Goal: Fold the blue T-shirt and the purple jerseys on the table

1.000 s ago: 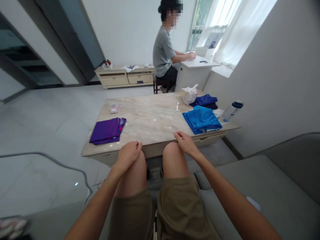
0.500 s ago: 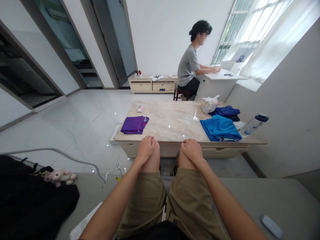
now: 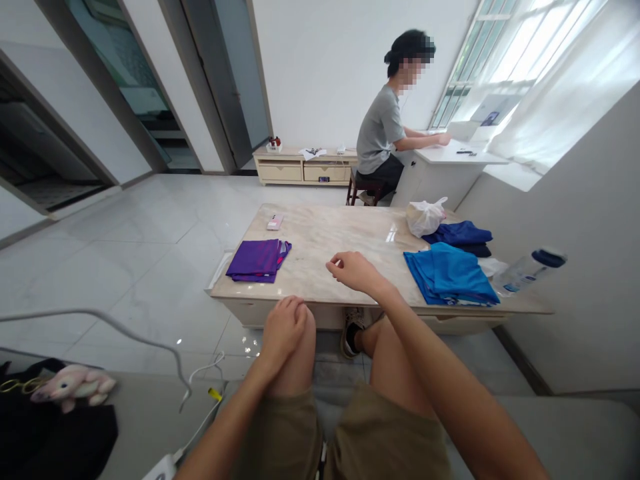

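My right hand [image 3: 353,272] hangs just over the marble-topped table [image 3: 330,243], its fingers loosely curled and empty. I cannot tell whether it touches the stone. To its right lies a stack of folded bright blue clothing [image 3: 450,275]. A folded purple garment [image 3: 257,260] lies to its left. My left hand [image 3: 283,330] rests curled on my left knee [image 3: 300,347], holding nothing. Behind the blue stack are a folded navy garment [image 3: 457,233] and a white plastic bag [image 3: 425,217]. A small pink packet [image 3: 275,222] lies at the far left of the tabletop.
A clear water bottle [image 3: 527,272] lies at the table's right end. A person in a grey T-shirt [image 3: 380,130] sits working at a white desk [image 3: 450,157] by the window. A low cabinet [image 3: 305,167] stands behind. A black bag [image 3: 60,427] with a plush toy [image 3: 73,387] lies on the grey sofa at lower left.
My right hand has left my right knee and moved forward over the table. My view has tilted slightly, and my left hand stays on its knee.
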Demonstrator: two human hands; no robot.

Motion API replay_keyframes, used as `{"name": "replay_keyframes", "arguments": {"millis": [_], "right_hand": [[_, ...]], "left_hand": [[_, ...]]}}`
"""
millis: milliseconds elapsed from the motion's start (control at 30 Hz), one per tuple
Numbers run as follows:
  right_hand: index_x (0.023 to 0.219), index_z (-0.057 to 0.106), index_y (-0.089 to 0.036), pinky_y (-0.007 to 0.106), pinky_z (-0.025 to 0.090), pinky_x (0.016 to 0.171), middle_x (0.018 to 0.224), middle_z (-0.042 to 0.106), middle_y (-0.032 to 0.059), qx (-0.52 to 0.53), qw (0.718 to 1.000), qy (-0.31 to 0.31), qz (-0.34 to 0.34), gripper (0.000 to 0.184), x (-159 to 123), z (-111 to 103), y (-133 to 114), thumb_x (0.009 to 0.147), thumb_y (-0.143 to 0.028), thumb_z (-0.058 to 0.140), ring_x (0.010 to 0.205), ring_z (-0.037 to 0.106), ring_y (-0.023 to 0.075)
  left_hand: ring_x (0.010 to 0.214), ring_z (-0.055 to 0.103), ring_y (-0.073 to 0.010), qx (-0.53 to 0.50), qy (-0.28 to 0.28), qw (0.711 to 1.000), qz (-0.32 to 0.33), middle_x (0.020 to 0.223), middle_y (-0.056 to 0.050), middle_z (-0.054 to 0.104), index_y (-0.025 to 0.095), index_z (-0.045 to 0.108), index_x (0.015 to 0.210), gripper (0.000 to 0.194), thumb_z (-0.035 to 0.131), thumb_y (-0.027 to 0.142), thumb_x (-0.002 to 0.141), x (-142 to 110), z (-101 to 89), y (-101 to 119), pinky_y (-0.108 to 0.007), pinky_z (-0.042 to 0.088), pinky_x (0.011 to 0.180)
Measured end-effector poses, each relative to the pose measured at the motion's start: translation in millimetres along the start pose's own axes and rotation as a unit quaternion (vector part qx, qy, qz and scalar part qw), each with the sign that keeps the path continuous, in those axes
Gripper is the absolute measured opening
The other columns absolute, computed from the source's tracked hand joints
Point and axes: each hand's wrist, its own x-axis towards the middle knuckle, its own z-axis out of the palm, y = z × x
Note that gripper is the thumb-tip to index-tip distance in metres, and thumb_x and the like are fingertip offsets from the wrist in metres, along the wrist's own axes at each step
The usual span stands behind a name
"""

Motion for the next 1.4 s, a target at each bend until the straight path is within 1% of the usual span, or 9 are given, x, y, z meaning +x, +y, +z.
{"name": "replay_keyframes", "arguments": {"millis": [133,267,400,500,667,967,1133,1267,1400], "right_hand": [[0.139,0.074,-0.013,0.037,0.055,0.098,0.138,0.076,0.0212,-0.104,0.988,-0.091,0.063,0.043,42.1,26.0,20.6,0.111,-0.038,0.054,0.126,0.074,0.0322],[0.141,0.072,-0.009,0.043,0.057,0.102,0.143,0.072,0.0261,-0.148,0.965,-0.2,0.084,0.05,40.4,29.2,34.9,0.108,-0.046,0.061,0.132,0.072,0.038],[0.146,0.067,-0.01,0.043,0.056,0.104,0.14,0.074,0.0239,-0.126,0.978,-0.156,0.057,0.051,27.8,26.6,40.3,0.113,-0.044,0.051,0.131,0.072,0.0358],[0.147,0.068,-0.01,0.042,0.057,0.104,0.142,0.073,0.0239,-0.121,0.973,-0.19,0.059,0.051,21.7,33.0,45.5,0.111,-0.043,0.054,0.132,0.072,0.0357],[0.148,0.068,-0.01,0.042,0.057,0.105,0.146,0.071,0.024,-0.12,0.961,-0.244,0.059,0.053,19.0,40.8,56.5,0.11,-0.045,0.058,0.134,0.071,0.0362],[0.144,0.072,-0.007,0.043,0.056,0.107,0.146,0.071,0.0259,-0.121,0.96,-0.246,0.053,0.052,27.1,45.6,61.2,0.11,-0.044,0.058,0.134,0.071,0.0366],[0.144,0.072,-0.009,0.044,0.057,0.107,0.146,0.071,0.0254,-0.118,0.959,-0.248,0.069,0.049,31.0,46.7,62.1,0.11,-0.042,0.059,0.134,0.071,0.0362],[0.143,0.073,-0.01,0.043,0.057,0.106,0.147,0.07,0.0252,-0.12,0.958,-0.243,0.091,0.048,38.1,45.3,61.8,0.11,-0.042,0.059,0.135,0.071,0.0362],[0.146,0.07,-0.01,0.043,0.055,0.107,0.149,0.069,0.0246,-0.118,0.959,-0.242,0.087,0.05,46.8,44.5,59.8,0.111,-0.043,0.055,0.136,0.069,0.0356]], "left_hand": [[0.12,0.074,-0.0306,0.023,-0.014,0.996,-0.087,0.126,-0.01,0.082,0.024,0.081,0.113,0.037,0.045,0.031,0.106,11.6,-11.2,-7.8,-0.042,0.053,0.105],[0.1,0.077,-0.0344,0.091,-0.03,0.978,-0.187,0.111,-0.01,0.085,0.027,0.081,0.102,0.038,0.045,0.038,0.104,33.0,-21.6,-13.9,-0.042,0.053,0.087],[0.106,0.077,-0.0325,0.017,-0.044,0.988,-0.146,0.109,-0.009,0.085,0.026,0.08,0.095,0.037,0.046,0.039,0.098,36.9,-22.7,-23.4,-0.041,0.055,0.096],[0.112,0.076,-0.0312,-0.032,-0.024,0.991,-0.13,0.113,-0.009,0.084,0.026,0.081,0.101,0.038,0.046,0.039,0.095,27.4,-19.5,-26.9,-0.042,0.055,0.104],[0.114,0.074,-0.0318,-0.007,-0.006,0.994,-0.107,0.114,-0.009,0.082,0.025,0.079,0.103,0.037,0.046,0.04,0.095,23.5,-12.5,-15.2,-0.046,0.055,0.108],[0.116,0.074,-0.0309,0.01,-0.044,0.994,-0.1,0.117,-0.01,0.082,0.024,0.078,0.105,0.036,0.046,0.038,0.099,24.9,-12.2,-9.1,-0.044,0.053,0.108],[0.106,0.077,-0.0352,0.088,-0.13,0.979,-0.132,0.107,-0.012,0.083,0.024,0.077,0.103,0.032,0.051,0.042,0.102,93.5,-21.2,-42.1,-0.044,0.055,0.095],[0.133,0.068,-0.0449,0.189,-0.102,0.962,-0.171,0.142,-0.026,0.07,0.016,0.068,0.133,0.042,0.064,0.039,0.098,163.6,-10.7,-79.0,-0.051,0.054,0.103],[0.137,0.063,-0.0495,0.202,-0.119,0.945,-0.226,0.147,-0.036,0.061,0.009,0.062,0.135,0.058,0.072,0.046,0.092,190.1,7.5,-120.0,-0.056,0.053,0.106]]}}
